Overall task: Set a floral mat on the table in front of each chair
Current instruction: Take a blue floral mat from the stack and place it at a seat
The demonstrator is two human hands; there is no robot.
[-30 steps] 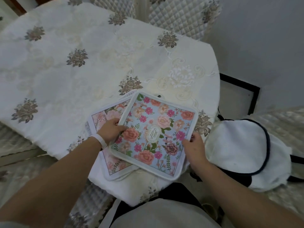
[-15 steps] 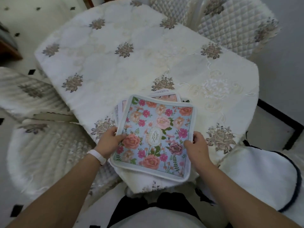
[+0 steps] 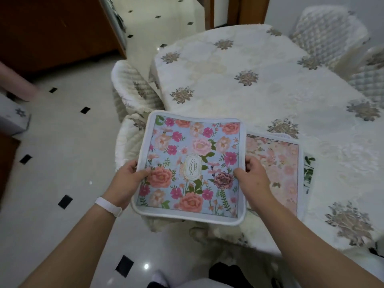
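Note:
I hold a square blue floral mat (image 3: 193, 163) with a white border flat in the air, off the table's near left corner and above a chair. My left hand (image 3: 128, 179) grips its left edge and my right hand (image 3: 252, 177) grips its right edge. On the table (image 3: 259, 65), covered by a white embroidered cloth, lies a small stack of other mats: a pink floral mat (image 3: 280, 163) on top and a sliver of a green-leaf one (image 3: 309, 169) under it. The stack sits just right of my right hand.
Quilted white chairs stand around the table: two on the left side (image 3: 128, 88), (image 3: 131, 140) and two at the far right (image 3: 324, 32), (image 3: 369, 80). White tiled floor (image 3: 52, 142) with black diamonds lies to the left. Dark wooden furniture (image 3: 52, 28) stands at the far left.
The blue mat has been lifted off the stack and carried left, off the table corner and over the chair. The view has swung left, and the pink mat is uncovered.

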